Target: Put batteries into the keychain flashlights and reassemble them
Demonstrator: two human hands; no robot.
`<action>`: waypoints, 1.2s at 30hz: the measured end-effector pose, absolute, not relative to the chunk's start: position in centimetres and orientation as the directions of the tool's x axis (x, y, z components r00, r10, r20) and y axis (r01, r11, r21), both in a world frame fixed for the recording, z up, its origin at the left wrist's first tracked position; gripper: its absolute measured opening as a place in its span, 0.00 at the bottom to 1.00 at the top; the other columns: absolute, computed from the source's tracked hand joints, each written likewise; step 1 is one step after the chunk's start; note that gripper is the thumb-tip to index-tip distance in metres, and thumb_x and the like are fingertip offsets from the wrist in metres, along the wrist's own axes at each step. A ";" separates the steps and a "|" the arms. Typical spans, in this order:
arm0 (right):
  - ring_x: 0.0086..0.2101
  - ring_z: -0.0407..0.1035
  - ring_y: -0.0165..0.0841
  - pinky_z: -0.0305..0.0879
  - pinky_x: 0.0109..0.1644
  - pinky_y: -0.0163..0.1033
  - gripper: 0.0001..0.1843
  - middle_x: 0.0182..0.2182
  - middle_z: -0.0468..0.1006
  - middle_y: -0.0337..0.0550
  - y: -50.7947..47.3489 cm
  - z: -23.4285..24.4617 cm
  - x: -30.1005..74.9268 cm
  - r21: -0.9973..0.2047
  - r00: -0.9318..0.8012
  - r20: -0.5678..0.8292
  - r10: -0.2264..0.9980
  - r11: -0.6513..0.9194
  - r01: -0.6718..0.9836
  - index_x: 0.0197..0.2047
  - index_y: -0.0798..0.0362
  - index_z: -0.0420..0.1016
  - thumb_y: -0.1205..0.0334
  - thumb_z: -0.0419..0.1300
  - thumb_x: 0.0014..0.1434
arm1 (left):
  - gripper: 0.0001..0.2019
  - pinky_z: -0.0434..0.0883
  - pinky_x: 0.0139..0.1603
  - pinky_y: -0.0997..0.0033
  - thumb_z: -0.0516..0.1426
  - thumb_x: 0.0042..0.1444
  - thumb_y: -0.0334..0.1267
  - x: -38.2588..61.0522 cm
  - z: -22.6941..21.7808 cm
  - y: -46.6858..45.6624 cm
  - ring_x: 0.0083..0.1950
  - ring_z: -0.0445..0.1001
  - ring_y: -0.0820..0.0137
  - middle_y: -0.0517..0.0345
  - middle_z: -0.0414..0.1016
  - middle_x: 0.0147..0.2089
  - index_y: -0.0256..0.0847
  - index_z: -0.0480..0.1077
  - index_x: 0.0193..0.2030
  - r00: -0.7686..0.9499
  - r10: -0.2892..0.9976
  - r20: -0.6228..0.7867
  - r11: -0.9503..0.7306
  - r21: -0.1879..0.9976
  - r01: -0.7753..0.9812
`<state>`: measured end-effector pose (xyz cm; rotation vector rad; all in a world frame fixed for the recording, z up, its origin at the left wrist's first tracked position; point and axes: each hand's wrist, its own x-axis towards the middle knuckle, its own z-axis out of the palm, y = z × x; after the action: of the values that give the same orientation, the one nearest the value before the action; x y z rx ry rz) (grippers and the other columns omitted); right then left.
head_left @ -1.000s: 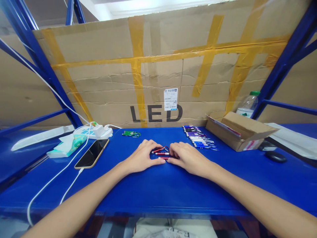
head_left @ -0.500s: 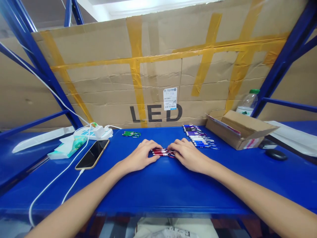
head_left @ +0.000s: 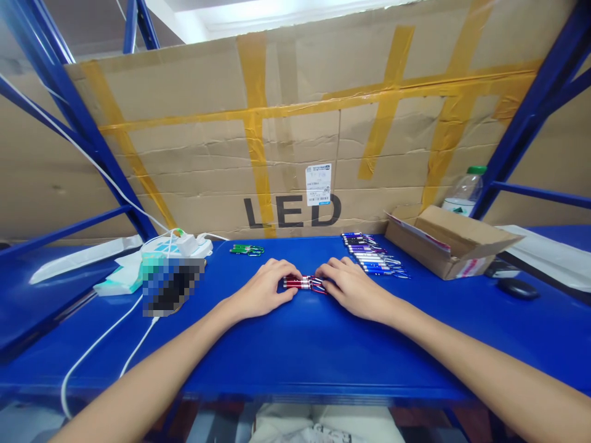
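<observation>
Several slim red keychain flashlights (head_left: 299, 283) with metal clips lie side by side on the blue tabletop between my hands. My left hand (head_left: 268, 288) is closed around their left ends, thumb in front and fingers behind. At the clip end, my right hand (head_left: 348, 288) curls its fingers and thumb against the clips and partly hides them. Behind and to the right, a row of similar flashlights (head_left: 372, 255) in purple, black, silver and blue lies neatly lined up. Green keychain flashlights (head_left: 244, 249) rest farther back on the left.
On the left are a pixelated phone (head_left: 173, 288) on a white cable, a tissue pack (head_left: 122, 275) and a power strip (head_left: 203, 248). An open cardboard box (head_left: 425, 249), a bottle (head_left: 464, 191) and a black mouse (head_left: 518, 288) stand right. A large taped cardboard sheet (head_left: 295, 154) closes the back.
My right hand has shifted slightly right, uncovering more of the red flashlights' clips. My left hand stays at their left ends. The whole view has moved a little.
</observation>
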<state>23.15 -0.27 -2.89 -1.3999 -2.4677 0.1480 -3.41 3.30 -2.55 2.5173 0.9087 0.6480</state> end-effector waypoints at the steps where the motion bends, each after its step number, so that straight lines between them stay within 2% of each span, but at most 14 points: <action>1: 0.48 0.66 0.46 0.65 0.54 0.53 0.16 0.49 0.75 0.53 -0.3 -2.9 23.1 -0.245 -0.501 0.211 0.840 0.541 0.804 0.58 0.51 0.76 0.63 0.49 0.78 | 0.11 0.66 0.64 0.52 0.62 0.68 0.44 -3.4 -2.5 3.3 0.59 0.72 0.53 0.51 0.80 0.58 0.48 0.78 0.55 0.685 0.669 0.287 -0.715 0.498 0.490; 4: 0.47 0.66 0.46 0.65 0.54 0.53 0.16 0.50 0.76 0.52 -0.5 -2.8 22.9 -0.264 -0.542 0.210 0.814 0.581 0.770 0.58 0.50 0.76 0.62 0.48 0.79 | 0.12 0.67 0.63 0.53 0.64 0.69 0.48 -3.4 -2.6 3.4 0.57 0.72 0.54 0.51 0.80 0.56 0.47 0.78 0.54 0.684 0.673 0.281 -0.712 0.497 0.496; 8: 0.47 0.66 0.46 0.65 0.54 0.53 0.15 0.49 0.75 0.51 -0.5 -2.9 22.8 -0.257 -0.513 0.193 0.837 0.547 0.797 0.56 0.49 0.76 0.59 0.50 0.79 | 0.10 0.68 0.61 0.56 0.64 0.70 0.46 -3.6 -2.7 3.7 0.56 0.72 0.56 0.53 0.81 0.55 0.46 0.77 0.53 0.686 0.679 0.261 -0.711 0.464 0.528; 14: 0.49 0.67 0.49 0.65 0.54 0.54 0.13 0.50 0.76 0.52 -0.3 -2.9 22.9 -0.228 -0.435 0.164 0.885 0.463 0.856 0.56 0.48 0.77 0.58 0.53 0.77 | 0.15 0.67 0.63 0.56 0.60 0.73 0.47 -3.8 -2.1 3.7 0.58 0.73 0.58 0.53 0.80 0.60 0.50 0.76 0.63 0.729 0.640 0.243 -0.754 0.383 0.534; 22: 0.51 0.68 0.49 0.66 0.58 0.54 0.12 0.51 0.76 0.53 -0.4 -2.7 22.8 -0.247 -0.425 0.168 0.890 0.455 0.856 0.56 0.51 0.75 0.59 0.54 0.76 | 0.17 0.68 0.62 0.56 0.59 0.74 0.48 -4.5 -1.6 4.1 0.59 0.73 0.56 0.53 0.80 0.60 0.49 0.75 0.65 0.731 0.641 0.236 -0.765 0.275 0.582; 36: 0.52 0.68 0.50 0.67 0.58 0.55 0.12 0.52 0.77 0.53 -0.4 -2.5 22.9 -0.244 -0.400 0.150 0.904 0.426 0.871 0.53 0.51 0.77 0.58 0.55 0.76 | 0.11 0.67 0.59 0.57 0.60 0.73 0.41 -7.0 -0.7 6.1 0.56 0.73 0.55 0.51 0.80 0.57 0.45 0.76 0.59 0.702 0.690 0.177 -0.723 0.117 0.681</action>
<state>22.87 -0.36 -2.52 -1.5456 -2.4234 0.1832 -7.00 6.09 -0.74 2.8585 1.1516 0.3239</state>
